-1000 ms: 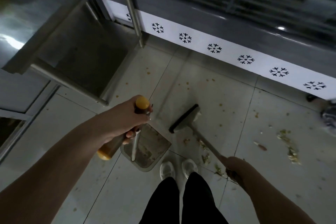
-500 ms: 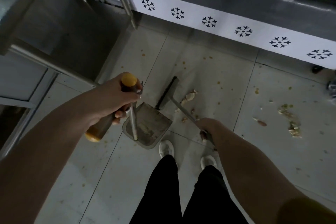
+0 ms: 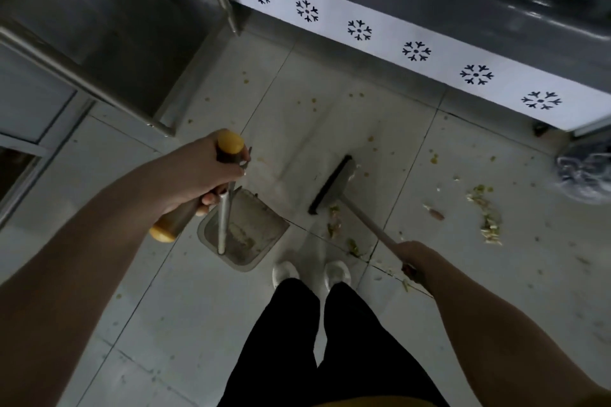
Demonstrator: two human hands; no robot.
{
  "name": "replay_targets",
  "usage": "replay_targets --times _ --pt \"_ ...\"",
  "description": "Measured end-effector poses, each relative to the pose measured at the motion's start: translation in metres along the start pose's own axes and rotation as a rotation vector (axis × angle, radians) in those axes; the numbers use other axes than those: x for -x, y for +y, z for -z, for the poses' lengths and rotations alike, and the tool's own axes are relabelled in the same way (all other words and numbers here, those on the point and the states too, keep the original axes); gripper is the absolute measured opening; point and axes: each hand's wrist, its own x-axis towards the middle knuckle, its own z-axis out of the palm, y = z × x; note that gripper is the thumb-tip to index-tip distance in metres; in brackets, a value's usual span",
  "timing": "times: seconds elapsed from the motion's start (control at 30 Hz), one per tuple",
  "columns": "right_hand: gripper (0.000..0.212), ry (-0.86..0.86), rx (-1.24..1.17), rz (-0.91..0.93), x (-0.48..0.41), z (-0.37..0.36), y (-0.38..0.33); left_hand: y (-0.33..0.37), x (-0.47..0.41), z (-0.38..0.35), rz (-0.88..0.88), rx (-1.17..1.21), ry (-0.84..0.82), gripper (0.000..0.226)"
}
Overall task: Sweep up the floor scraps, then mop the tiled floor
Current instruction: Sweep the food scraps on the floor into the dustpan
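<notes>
Grey dustpan (image 3: 244, 235) and broom (image 3: 334, 183) in hands (image 3: 195, 172) (image 3: 413, 258)

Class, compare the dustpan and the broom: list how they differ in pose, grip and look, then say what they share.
The dustpan has a near-upright handle; the broom has a slanting one. The left hand grips the dustpan by a yellow-ended grip; the right hand grips the broom by its bare shaft. The dustpan is a pale open tray; the broom ends in a dark bar. Both sit on the tiled floor.
</notes>
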Motion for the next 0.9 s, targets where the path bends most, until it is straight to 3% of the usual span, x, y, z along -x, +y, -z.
replay_targets --times 0.17,0.47,0.7,0.9 --pt "0.044 0.006 0.003 0.097 0.005 -0.017 0.027 -0.016 0.018 -0.008 -0.010 0.024 0.007 0.012" --pt "0.032 -0.052 -0.041 0.046 0.002 -0.068 -0.032 -0.056 0.035 -0.020 -0.007 0.062 -0.029 0.014" --pt "0.025 0.053 0.175 -0.011 0.020 -0.065 0.045 -0.074 0.042 -0.026 -0.011 0.068 -0.050 0.015" --pt "0.030 0.124 0.102 -0.032 0.037 -0.055 0.089 -0.082 0.050 -0.031 -0.053 0.040 -0.055 0.015"
